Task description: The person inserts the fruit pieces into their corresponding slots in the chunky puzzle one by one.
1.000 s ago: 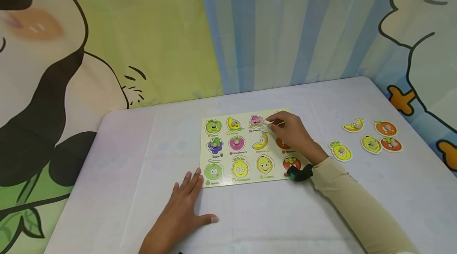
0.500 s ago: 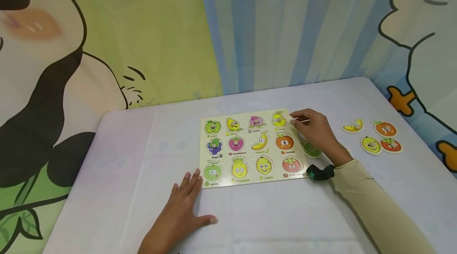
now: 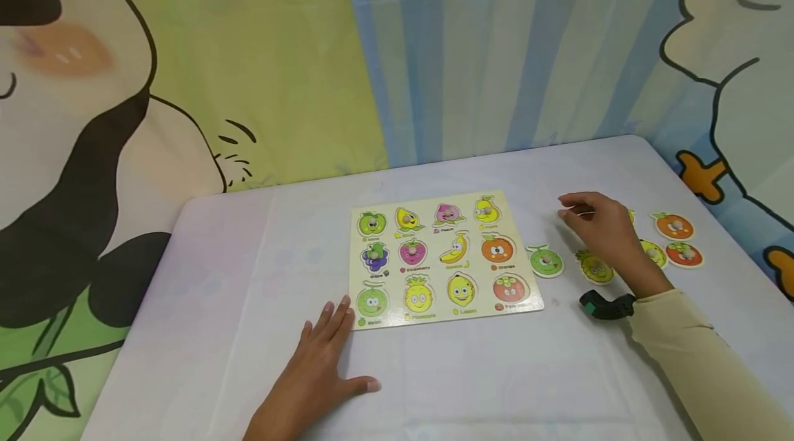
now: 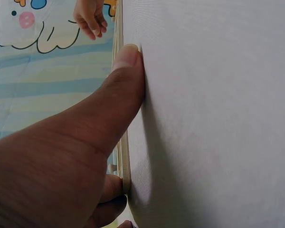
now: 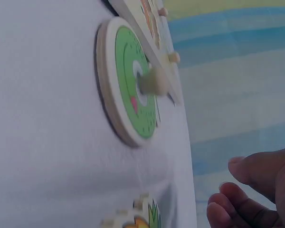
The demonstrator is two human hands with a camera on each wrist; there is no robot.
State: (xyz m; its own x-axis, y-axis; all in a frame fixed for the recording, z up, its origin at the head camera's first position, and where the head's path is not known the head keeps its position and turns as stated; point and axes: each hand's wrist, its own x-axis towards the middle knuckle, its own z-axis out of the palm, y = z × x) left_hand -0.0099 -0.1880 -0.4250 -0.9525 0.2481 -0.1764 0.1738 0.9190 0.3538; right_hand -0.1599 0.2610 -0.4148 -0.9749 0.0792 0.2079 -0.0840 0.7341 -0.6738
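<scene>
White table [image 3: 260, 275]: fruit board [image 3: 440, 284], loose fruit pieces [image 3: 546, 264] beside.

Yellow piece [image 3: 631, 215] mostly hidden behind right hand [image 3: 600, 229], lemon piece [image 3: 655, 254] partly covered, melon knob [image 5: 155, 81] blurred

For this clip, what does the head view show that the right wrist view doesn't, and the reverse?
Only the head view: the left hand, its fingertips at the left edge of the board, and the loose red piece at the table's right.

Only the right wrist view: a close side-on look at the loose melon piece, its knob standing out from its face.

Both: the melon piece, the right hand, the striped backdrop and at least part of the board.
</scene>
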